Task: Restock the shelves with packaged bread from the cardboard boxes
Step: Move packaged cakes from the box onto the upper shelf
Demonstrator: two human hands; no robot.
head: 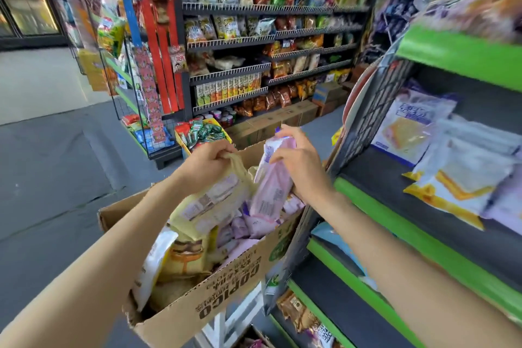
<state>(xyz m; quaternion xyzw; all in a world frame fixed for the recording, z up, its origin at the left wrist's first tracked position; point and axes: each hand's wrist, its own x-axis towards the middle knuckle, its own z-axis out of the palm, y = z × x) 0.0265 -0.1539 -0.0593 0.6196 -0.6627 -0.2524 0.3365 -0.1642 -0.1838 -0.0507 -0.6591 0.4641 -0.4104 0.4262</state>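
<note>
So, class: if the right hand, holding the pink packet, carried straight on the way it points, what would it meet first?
Probably nothing close: the right hand with its pink packet points over the box's far edge; depth is unclear.

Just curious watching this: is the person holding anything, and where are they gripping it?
Yes. The left hand pinches a beige bread packet by its top edge; the right hand grips a pink bread packet around its upper part.
</note>
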